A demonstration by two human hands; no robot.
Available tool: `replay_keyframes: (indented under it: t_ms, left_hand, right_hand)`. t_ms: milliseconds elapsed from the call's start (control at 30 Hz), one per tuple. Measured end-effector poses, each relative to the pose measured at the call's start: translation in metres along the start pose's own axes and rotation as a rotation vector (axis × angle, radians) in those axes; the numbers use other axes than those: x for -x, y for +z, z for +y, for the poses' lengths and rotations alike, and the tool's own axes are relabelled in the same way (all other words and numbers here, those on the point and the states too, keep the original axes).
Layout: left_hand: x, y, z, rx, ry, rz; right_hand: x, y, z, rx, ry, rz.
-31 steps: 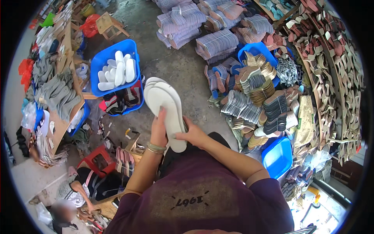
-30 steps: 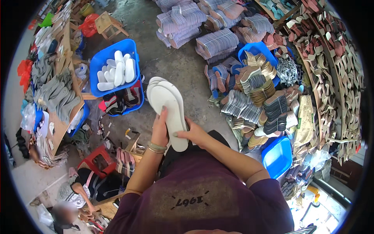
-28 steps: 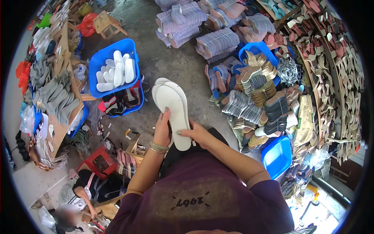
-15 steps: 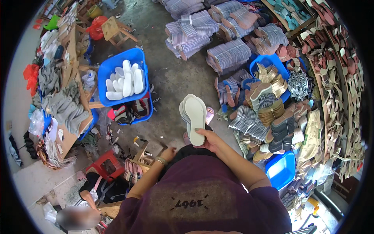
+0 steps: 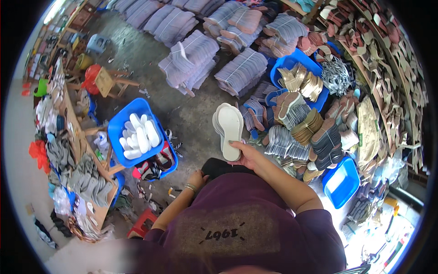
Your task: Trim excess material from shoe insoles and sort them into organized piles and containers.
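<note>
A few white shoe soles [image 5: 229,125] are stacked together and held upright by the heel end in my right hand [image 5: 245,155]. My thumb lies over the top sole, and the fingers underneath are mostly hidden. Down beside my dark trousers [image 5: 223,168], my left hand [image 5: 197,178] carries nothing; its fingers look loosely apart, with a band round the wrist. At the left, a blue tub [image 5: 119,157] contains several white soles [image 5: 140,132]. It sits on another blue tub [image 5: 170,170] with red and black pieces inside.
Bundled striped soles [image 5: 242,71] are stacked ahead and to the right. A blue crate [image 5: 326,93] has tan bundles in it; another blue tub [image 5: 349,180] stands at right. Shelves of shoe parts [image 5: 388,86] line the right side. A workbench [image 5: 77,118] and wooden stool [image 5: 106,82] are at left.
My view has turned and moved forward, so the floor stacks appear further left and the tubs lower. The soles stay in my right hand; the left hand is closer to my trousers.
</note>
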State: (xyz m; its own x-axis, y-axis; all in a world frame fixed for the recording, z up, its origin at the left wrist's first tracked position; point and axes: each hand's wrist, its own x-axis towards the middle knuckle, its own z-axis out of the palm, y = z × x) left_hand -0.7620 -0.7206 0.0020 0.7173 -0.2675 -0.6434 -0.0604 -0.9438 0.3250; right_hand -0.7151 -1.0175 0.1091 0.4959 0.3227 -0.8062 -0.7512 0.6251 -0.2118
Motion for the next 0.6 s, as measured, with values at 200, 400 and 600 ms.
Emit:
replay_keyframes:
  t_ms: [200,400,600]
  left_hand:
    - [-0.064,-0.047,0.014,-0.003,0.090,-0.118]
    - [-0.123,-0.117,0.013,0.152,0.350,-0.384]
    - [-0.183,-0.194,0.016,0.155,0.635,-0.532]
  right_hand:
    - [-0.010,-0.018,-0.028,-0.172,-0.085,0.042]
    - [-0.010,-0.003,-0.056,-0.329,-0.185,0.111]
    - [-0.048,0.021,-0.069,-0.538,-0.269,0.166]
